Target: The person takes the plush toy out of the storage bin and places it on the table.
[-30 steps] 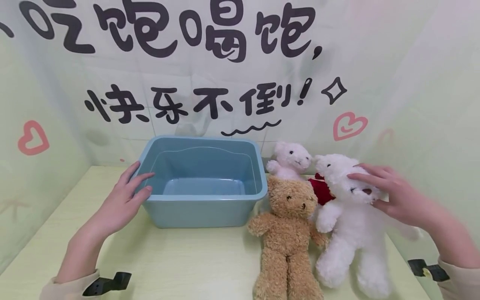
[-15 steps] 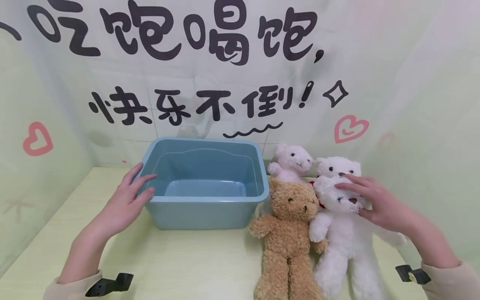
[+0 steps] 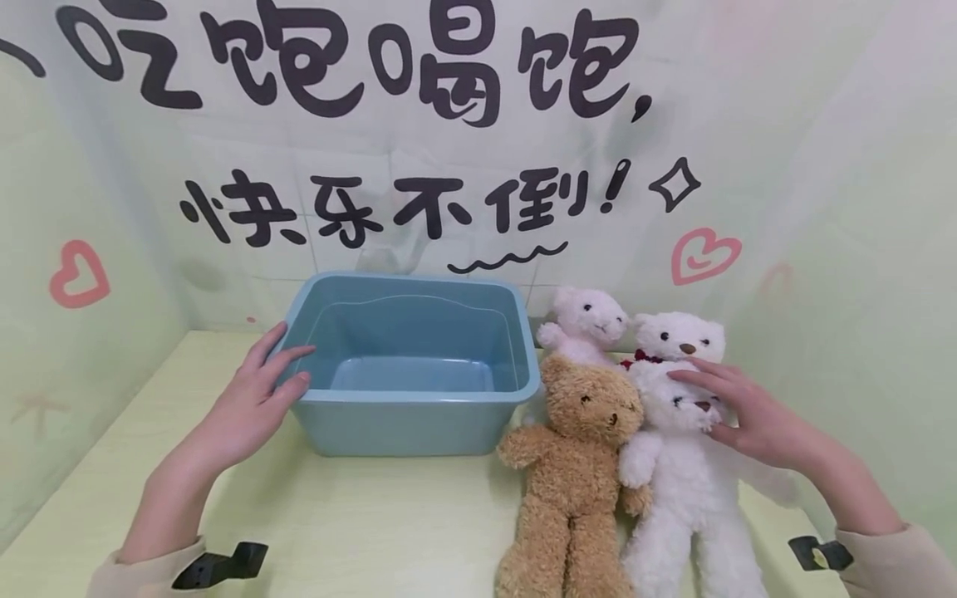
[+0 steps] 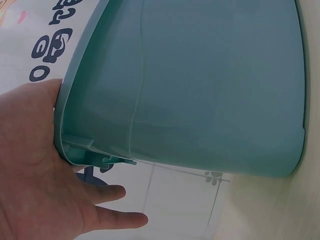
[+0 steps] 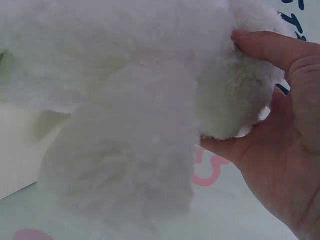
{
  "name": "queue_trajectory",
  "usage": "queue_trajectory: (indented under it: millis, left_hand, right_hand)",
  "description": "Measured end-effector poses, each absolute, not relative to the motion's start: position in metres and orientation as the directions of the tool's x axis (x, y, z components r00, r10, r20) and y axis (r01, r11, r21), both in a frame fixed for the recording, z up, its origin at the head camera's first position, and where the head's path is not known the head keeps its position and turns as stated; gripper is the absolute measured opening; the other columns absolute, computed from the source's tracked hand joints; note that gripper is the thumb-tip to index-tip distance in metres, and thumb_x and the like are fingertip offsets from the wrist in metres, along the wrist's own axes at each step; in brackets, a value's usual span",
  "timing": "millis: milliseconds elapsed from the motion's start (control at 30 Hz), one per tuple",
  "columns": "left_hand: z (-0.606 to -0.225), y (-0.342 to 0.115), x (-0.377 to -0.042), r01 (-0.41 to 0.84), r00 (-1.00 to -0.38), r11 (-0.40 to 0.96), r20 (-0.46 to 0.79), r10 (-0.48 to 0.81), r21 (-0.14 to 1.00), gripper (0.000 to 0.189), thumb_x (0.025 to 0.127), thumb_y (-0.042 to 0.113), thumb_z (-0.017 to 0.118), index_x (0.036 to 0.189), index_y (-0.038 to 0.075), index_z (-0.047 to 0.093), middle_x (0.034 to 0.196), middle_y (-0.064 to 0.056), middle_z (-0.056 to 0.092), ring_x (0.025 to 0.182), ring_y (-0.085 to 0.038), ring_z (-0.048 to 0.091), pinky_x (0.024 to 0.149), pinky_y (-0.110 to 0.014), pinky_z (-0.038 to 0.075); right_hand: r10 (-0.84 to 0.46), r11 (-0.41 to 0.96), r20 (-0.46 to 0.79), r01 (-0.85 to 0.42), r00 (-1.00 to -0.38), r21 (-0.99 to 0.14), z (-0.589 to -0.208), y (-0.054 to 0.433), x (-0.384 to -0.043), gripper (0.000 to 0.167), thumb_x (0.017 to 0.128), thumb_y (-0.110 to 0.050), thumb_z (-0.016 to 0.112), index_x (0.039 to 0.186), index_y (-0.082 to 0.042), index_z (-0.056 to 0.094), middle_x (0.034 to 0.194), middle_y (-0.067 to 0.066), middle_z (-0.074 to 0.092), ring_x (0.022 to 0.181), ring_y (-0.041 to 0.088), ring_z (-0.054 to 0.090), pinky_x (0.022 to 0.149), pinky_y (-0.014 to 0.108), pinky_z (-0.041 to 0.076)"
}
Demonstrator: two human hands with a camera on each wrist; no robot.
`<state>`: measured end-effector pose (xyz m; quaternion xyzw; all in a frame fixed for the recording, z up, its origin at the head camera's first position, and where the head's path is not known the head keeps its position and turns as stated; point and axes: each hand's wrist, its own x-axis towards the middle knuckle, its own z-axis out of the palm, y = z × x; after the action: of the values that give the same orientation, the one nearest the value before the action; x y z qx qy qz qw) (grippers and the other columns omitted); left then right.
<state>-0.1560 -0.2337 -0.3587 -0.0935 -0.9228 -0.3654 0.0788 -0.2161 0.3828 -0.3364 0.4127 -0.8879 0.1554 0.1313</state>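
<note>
My left hand (image 3: 247, 399) rests over the left rim of a blue plastic basin (image 3: 404, 428). In the left wrist view, two fingers (image 4: 117, 218) lie straight and spread outside the rim. My right hand (image 3: 763, 419) grips the head of a fluffy white teddy bear (image 3: 695, 477), its thumb and fingers on either side. A curly brown teddy bear (image 3: 576, 465) sits directly left of it, touching it. Behind that one is a pale pinkish-white bear (image 3: 586, 320). Another white bear (image 3: 676, 332) with a dark red bow shows behind the held bear, its body mostly hidden.
A pale wood-look tabletop (image 3: 404, 531) carries everything. White sheets with black lettering and pink hearts rise close behind the basin and at both sides. The bears crowd together just right of the basin.
My right hand has moved the front white bear left, against the brown bear. The face of the white bear behind has come into view. My left hand stays on the rim.
</note>
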Motion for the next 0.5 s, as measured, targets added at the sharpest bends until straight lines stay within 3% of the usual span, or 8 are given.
queue_trajectory:
  millis: [67,133,267,500]
  left_hand:
    - [-0.3585,-0.2334,-0.1566,0.233,-0.970,0.716,0.215,0.118,0.659,0.048,0.110,0.026,0.045,0.148,-0.004,0.046,0.168,-0.024,0.002,0.147,-0.059,0.011,0.103,-0.081,0.024]
    - [-0.3583,-0.2330,-0.1569,0.232,-0.970,0.718,0.213,0.119,0.656,0.048,0.110,0.026,0.045,0.148,-0.004,0.046,0.169,-0.024,0.002,0.147,-0.059,0.011,0.103,-0.081,0.024]
    - [-0.3581,-0.2328,-0.1575,0.232,-0.969,0.733,0.216,0.118,0.640,0.048,0.110,0.027,0.045,0.147,-0.004,0.047,0.169,-0.024,0.004,0.146,-0.060,0.013,0.102,-0.081,0.024]
    - [-0.3594,-0.2323,-0.1577,0.244,-0.962,0.746,0.253,0.105,0.619,0.048,0.110,0.028,0.045,0.145,-0.004,0.049,0.168,-0.026,0.008,0.145,-0.061,0.018,0.101,-0.080,0.026]
  right_hand:
    - [-0.679,0.625,0.350,-0.758,-0.645,-0.185,-0.3367,0.3835,-0.2151,0.089,0.066,0.011,0.083,0.146,-0.017,0.054,0.149,0.025,0.047,0.133,0.044,0.042,0.111,0.019,0.021]
    - [-0.668,0.639,0.329,-0.741,-0.668,-0.208,-0.3361,0.3838,-0.2139,0.088,0.069,0.005,0.084,0.149,-0.018,0.052,0.151,0.026,0.045,0.132,0.051,0.040,0.115,0.039,0.028]
    - [-0.628,0.681,0.266,-0.682,-0.731,-0.267,-0.3331,0.3815,-0.2099,0.081,0.078,-0.011,0.084,0.151,-0.020,0.050,0.155,0.026,0.039,0.135,0.056,0.034,0.098,0.073,0.033]
    - [-0.574,0.713,0.240,-0.622,-0.783,-0.324,-0.3336,0.3777,-0.2057,0.071,0.089,-0.023,0.078,0.153,-0.016,0.048,0.156,0.029,0.036,0.137,0.059,0.030,0.097,0.079,0.028]
